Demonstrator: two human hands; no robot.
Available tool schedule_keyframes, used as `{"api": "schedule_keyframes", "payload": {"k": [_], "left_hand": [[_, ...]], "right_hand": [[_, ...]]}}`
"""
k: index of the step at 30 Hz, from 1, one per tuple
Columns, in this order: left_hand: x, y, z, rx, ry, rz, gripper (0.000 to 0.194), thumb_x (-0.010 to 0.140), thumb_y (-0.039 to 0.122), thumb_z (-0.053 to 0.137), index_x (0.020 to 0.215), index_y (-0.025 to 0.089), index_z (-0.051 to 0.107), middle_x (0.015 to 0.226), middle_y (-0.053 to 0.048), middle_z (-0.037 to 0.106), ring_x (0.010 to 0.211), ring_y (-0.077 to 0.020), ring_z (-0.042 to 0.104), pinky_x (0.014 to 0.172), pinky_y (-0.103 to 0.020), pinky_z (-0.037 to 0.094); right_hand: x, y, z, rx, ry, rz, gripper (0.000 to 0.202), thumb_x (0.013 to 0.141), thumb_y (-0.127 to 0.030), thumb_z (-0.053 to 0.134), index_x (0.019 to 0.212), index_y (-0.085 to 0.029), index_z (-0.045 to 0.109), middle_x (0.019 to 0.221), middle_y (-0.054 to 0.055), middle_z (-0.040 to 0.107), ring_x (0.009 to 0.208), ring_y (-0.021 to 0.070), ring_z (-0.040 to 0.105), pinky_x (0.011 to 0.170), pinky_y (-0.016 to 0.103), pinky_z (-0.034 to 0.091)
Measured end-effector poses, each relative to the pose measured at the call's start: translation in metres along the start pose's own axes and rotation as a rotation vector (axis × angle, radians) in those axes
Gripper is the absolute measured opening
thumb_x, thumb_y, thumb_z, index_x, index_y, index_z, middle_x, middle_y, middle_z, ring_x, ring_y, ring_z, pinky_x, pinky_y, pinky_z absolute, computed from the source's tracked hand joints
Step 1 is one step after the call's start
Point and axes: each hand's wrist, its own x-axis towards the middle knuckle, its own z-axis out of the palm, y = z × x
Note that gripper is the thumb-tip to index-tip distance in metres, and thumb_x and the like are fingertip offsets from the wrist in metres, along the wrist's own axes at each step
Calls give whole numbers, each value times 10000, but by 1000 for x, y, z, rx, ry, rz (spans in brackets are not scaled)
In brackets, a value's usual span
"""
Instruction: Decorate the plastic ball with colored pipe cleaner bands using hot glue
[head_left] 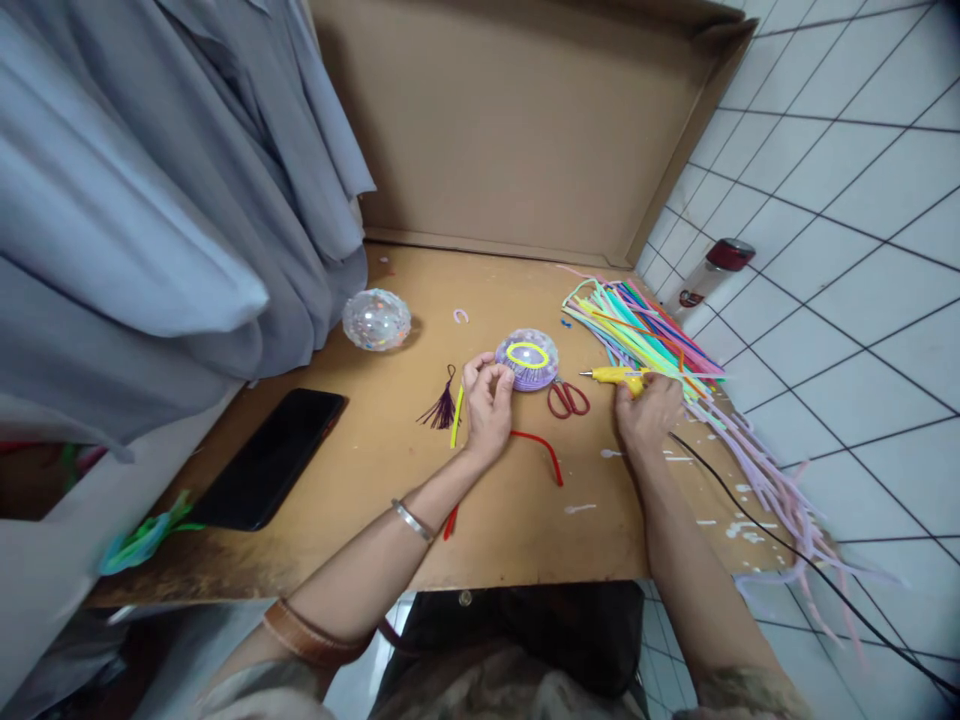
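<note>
My left hand (489, 405) is closed in a pinch at the left edge of a purple dome (536, 376). A yellow ring (528, 346) lies around the dome's clear top. What those fingertips hold, if anything, is hidden. My right hand (651, 412) is wrapped around a yellow glue gun (611, 375), whose nozzle points left toward the dome. Red-handled scissors (568, 400) lie just below the dome, their blades out of sight. Beside my left wrist are a yellow pipe cleaner (457, 418) and a dark purple tassel (442, 405). A red pipe cleaner (546, 450) curves out past the same hand.
A second clear dome with a speckled rim (377, 320) sits at the left back. A black phone (270, 460) lies front left. Colourful pipe cleaners (637, 320) spread along the right, near a bottle (712, 275). The gun's black cord (750, 505) trails off right. Cardboard (510, 120) stands behind.
</note>
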Motion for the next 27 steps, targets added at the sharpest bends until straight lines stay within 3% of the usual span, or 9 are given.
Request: {"api": "schedule_keyframes", "payload": {"k": [3,8,13,18,27], "left_hand": [[1,-2,0,12,-19,0,279,930,438,586,833,185,648,1227,-129,543,1254,-262,517,1117,-426,391],[4,-6,1,9,-28,-37,249,913,405,611,822,180,666,1242,-131,550,1289,-267,509,1136,-433,387],[4,-11,3,0,-26,-53,241,920,387,604,822,178,675,1241,-135,550,1309,-284,497,1141,-471,385],[3,-12,4,9,-46,-60,241,922,376,599,832,169,682,1237,-139,550,1291,-264,515,1135,-440,398],[3,-19,5,28,-33,-75,286,935,440,581,855,182,678,1219,-122,580,1235,-239,550,1104,-420,433]], "right_hand": [[-6,-20,-6,217,20,-164,320,846,-367,497,1080,-158,561,1103,158,576,1120,314,532,992,498,423],[-5,-74,-9,527,-35,-274,285,858,-393,519,1062,-198,560,1070,99,613,1038,246,576,946,428,457],[0,-114,12,800,-151,-321,336,881,-437,531,1124,-207,560,1184,105,628,1143,238,573,1016,437,439],[-14,-116,42,1014,-317,-119,359,878,-509,522,1101,-231,569,1135,82,642,1064,243,606,975,447,477],[-23,-104,49,1078,-325,-194,342,876,-457,575,1155,-258,577,1207,71,621,1165,258,577,1067,468,439]]}}
